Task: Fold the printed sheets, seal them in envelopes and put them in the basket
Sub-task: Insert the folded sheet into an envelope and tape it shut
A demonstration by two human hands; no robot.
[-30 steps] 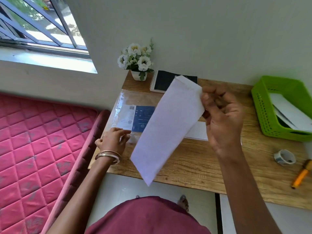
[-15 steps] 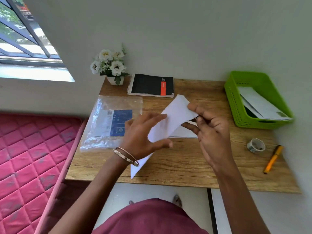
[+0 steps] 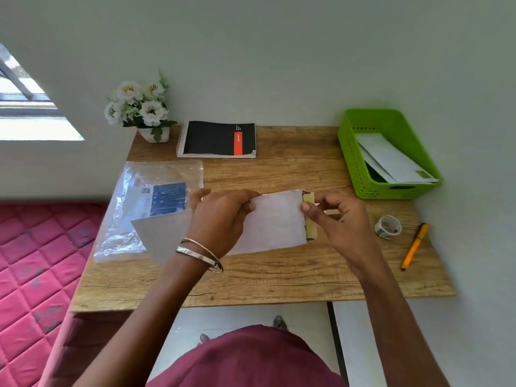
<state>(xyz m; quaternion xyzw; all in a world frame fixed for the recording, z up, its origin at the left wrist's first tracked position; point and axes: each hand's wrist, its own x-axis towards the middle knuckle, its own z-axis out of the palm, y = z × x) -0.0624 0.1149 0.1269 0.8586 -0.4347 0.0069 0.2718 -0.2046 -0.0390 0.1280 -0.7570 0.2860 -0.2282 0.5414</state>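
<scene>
Here, the left hand (image 3: 220,219) grips the white envelope (image 3: 275,222) steady above the tabletop (image 3: 279,275), so the right hand (image 3: 339,219) can pinch its open flap end.

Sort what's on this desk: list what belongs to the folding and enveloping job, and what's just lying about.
For the job: envelope, held by left hand and right hand; green basket with envelopes in it; plastic packet; tape roll, perhaps.

Lying about: notebook; flower pot; orange pen.
</scene>
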